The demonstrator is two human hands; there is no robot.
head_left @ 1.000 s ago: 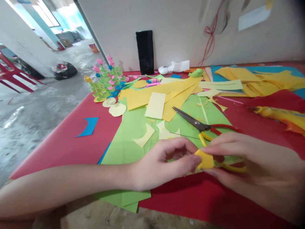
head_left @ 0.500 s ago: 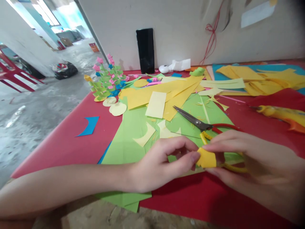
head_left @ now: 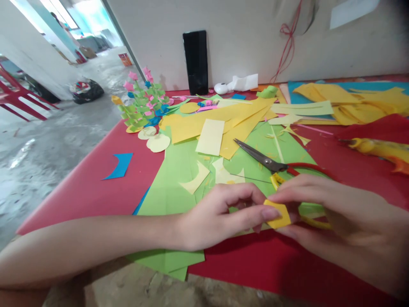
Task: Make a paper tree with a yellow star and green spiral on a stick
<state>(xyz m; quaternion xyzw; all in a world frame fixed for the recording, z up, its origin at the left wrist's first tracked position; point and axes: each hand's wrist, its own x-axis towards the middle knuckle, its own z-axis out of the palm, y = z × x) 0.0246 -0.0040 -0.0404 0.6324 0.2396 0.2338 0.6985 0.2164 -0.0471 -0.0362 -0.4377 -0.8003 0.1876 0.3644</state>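
A small folded yellow paper piece (head_left: pixel 281 216) with straight edges is pinched between both hands above the red and green sheets. My left hand (head_left: pixel 220 217) presses its thumb on the piece's left side, fingers curled behind. My right hand (head_left: pixel 338 217) grips its upper and lower edges between thumb and fingers. Just beyond the hands lie red-handled scissors (head_left: pixel 266 161), blades pointing up and left. Yellow handles (head_left: pixel 316 222) of a second pair show partly behind my right hand. Pale yellow scraps (head_left: pixel 196 178) lie on the green paper (head_left: pixel 172 196).
A paper flower arrangement (head_left: pixel 143 104) stands at the back left, near pale paper discs (head_left: pixel 159 143). A black phone (head_left: pixel 196 63) leans on the wall. Yellow sheets (head_left: pixel 191 128) lie mid-table. A yellow glue gun (head_left: pixel 377 149) rests at right. A blue scrap (head_left: pixel 120 166) lies left.
The yellow piece has turned slightly in my fingers, and my left thumb now lies further over its face. The scissors and papers stay put; the view has shifted a little.
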